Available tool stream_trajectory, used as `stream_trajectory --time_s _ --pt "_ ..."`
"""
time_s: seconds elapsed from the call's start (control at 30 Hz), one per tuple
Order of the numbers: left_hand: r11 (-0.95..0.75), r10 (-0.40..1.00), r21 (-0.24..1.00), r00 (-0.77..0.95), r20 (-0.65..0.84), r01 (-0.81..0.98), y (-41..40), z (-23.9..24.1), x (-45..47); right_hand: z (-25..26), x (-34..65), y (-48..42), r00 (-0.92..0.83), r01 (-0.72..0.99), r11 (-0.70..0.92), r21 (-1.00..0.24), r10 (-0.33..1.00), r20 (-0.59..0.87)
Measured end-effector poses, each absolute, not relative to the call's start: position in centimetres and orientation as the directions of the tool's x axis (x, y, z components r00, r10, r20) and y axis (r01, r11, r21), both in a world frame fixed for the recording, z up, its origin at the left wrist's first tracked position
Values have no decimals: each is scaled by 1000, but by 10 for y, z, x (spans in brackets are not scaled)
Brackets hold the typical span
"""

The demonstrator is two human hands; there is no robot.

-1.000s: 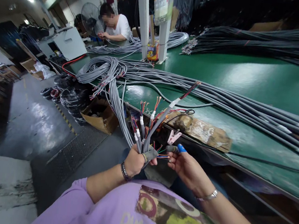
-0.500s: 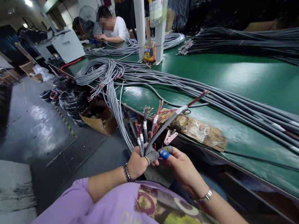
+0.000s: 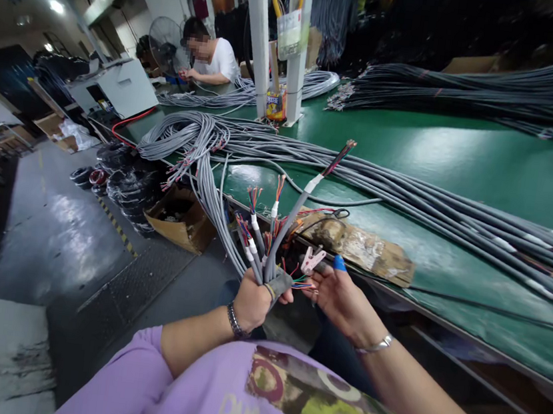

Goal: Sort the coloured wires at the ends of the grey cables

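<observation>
My left hand is closed in a fist round a bunch of grey cable ends that fan upward, each with white tape and stripped coloured wires at its tip. One longer cable sticks up to the right. My right hand, with a blue finger cover, sits just right of the fist, its fingers pinching the thin coloured wires that poke out sideways. A pink clip sits at the bench edge right behind the fingers.
A long green bench carries thick bundles of grey cables and a taped cardboard piece. White posts stand on it. A person in a white shirt works at the far end. A cardboard box and black coils lie on the floor.
My right hand drew close to the left fist, then moved slightly right again, fingers on the coloured wires. The long cable swung from leaning right to more upright. The left fist stayed shut.
</observation>
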State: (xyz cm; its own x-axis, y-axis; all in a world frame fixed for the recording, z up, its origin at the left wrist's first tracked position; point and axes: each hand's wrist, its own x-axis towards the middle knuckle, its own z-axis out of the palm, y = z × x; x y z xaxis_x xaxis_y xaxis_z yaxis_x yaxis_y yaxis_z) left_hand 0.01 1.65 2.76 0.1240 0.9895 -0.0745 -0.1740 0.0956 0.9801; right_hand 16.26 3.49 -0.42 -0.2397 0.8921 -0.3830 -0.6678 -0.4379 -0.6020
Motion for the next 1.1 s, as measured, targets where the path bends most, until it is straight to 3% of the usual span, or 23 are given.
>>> stream_trajectory --time_s 0.13,0.37,0.8,1.1 --pt "87 988 981 140 -63 -172 22 29 8 8 157 43 -224 -661 -366 -655 929 -293" --pt "133 982 978 156 -108 -158 26 26 12 10 149 43 -174 -679 -310 -665 948 -265" --pt "168 973 981 177 -149 -95 23 25 11 10 144 40 -181 -664 -319 -676 946 -270" --pt "117 976 983 201 -87 -142 14 29 -1 7 152 40 -159 -684 -329 -651 938 -307"
